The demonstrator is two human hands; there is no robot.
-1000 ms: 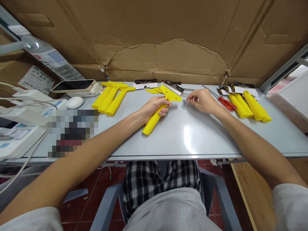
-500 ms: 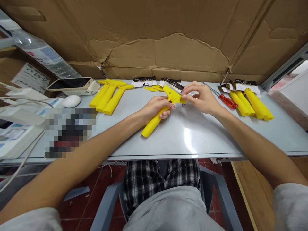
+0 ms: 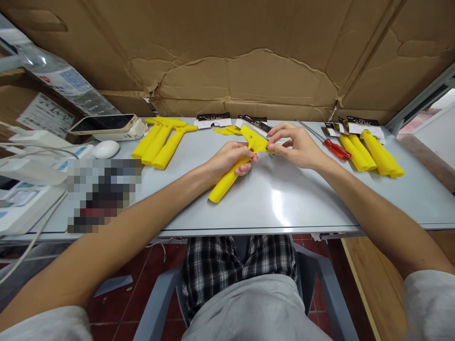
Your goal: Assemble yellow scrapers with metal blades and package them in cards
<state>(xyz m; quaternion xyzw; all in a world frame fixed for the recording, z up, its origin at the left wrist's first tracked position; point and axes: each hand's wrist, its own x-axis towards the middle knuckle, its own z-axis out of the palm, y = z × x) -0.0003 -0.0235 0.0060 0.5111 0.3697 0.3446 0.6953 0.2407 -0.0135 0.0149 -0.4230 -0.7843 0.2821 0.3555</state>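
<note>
My left hand (image 3: 232, 161) is wrapped round the handle of a yellow scraper (image 3: 223, 187). The tool is tilted, its flat head with small holes pointing away from me and its handle end towards the table's front edge. At the right end of the head is my right hand (image 3: 293, 144), with thumb and fingertips pinched together. Whatever is between those fingertips is hidden or too small to make out. Several tiny dark pieces (image 3: 271, 156) lie on the table just below the right fingers. Behind the head lie flat yellow parts (image 3: 229, 130) and black-and-white cards (image 3: 251, 122).
Yellow handles with T-shaped ends (image 3: 167, 147) lie at left, near a phone (image 3: 103, 124) and a white mouse (image 3: 105, 149). On the right are a red-handled screwdriver (image 3: 337, 150) and more yellow handles (image 3: 382, 154) with cards. A cardboard sheet (image 3: 277, 80) stands behind the table.
My right fingertips have shifted very slightly at the end of the scraper's head. The left hand and the scraper have hardly moved.
</note>
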